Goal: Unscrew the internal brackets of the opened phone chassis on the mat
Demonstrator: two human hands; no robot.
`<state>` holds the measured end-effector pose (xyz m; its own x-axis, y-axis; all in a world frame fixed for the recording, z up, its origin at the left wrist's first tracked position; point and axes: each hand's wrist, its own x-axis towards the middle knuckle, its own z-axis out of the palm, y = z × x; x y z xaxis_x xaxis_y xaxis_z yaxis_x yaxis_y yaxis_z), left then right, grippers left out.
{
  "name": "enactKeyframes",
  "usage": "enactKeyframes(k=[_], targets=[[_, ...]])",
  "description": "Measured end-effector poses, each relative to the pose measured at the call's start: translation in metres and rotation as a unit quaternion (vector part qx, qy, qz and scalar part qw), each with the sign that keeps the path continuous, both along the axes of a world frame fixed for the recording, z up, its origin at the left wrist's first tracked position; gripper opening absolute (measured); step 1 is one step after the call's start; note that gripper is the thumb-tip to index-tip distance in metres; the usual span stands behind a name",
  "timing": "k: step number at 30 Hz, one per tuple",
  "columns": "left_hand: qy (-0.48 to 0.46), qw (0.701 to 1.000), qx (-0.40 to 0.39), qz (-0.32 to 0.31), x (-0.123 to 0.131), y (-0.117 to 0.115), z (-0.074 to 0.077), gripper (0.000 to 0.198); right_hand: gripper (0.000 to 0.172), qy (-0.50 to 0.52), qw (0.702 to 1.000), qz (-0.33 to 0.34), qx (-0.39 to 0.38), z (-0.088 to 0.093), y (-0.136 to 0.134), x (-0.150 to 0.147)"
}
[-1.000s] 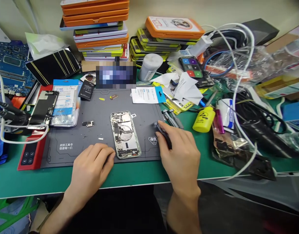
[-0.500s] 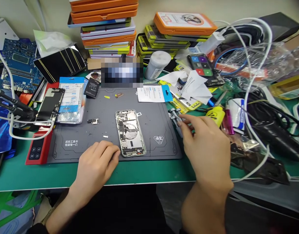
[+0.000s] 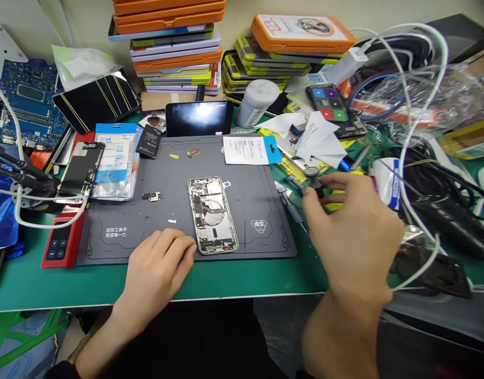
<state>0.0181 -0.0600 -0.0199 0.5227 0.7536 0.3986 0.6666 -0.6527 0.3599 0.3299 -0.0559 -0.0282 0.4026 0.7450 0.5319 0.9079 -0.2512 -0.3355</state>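
An opened phone lies on the dark grey work mat, its inner parts showing. My left hand rests at the mat's front edge, by the phone's lower left corner; its fingers are curled together and nothing shows in them. To the right of the mat, my right hand pinches a dark screwdriver with a round cap, most of it hidden by the fingers. More screwdrivers lie beside the mat's right edge, just left of that hand. A small phone part lies left of the phone.
A phone screen leans over packets at the left, near a red device with buttons. A lit phone stands behind the mat. Boxes are stacked at the back. White cables and black cords crowd the right.
My right hand has moved right from the group of screwdrivers and now has a dark one between its fingers. My left hand and the opened phone stay in place.
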Motion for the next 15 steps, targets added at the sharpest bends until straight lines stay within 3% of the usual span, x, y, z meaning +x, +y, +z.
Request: enactKeyframes(k=[2, 5, 12, 15], targets=[[0.002, 1.000, -0.003, 0.002, -0.001, 0.000, -0.002, 0.005, 0.025, 0.155, 0.982, 0.055, 0.088, 0.005, -0.009, -0.023], [0.004, 1.000, -0.005, 0.006, -0.001, 0.000, -0.003, 0.006, 0.015, 0.336, 0.920, 0.168, 0.110, 0.007, -0.020, -0.056], [0.000, 1.000, -0.005, 0.006, 0.001, 0.001, 0.000, 0.007, 0.026, 0.414, 0.883, 0.203, 0.092, -0.004, -0.019, -0.070], [0.000, 1.000, -0.004, 0.006, 0.001, 0.000, 0.000, 0.006, 0.043, 0.418, 0.878, 0.210, 0.105, -0.007, -0.018, -0.069]])
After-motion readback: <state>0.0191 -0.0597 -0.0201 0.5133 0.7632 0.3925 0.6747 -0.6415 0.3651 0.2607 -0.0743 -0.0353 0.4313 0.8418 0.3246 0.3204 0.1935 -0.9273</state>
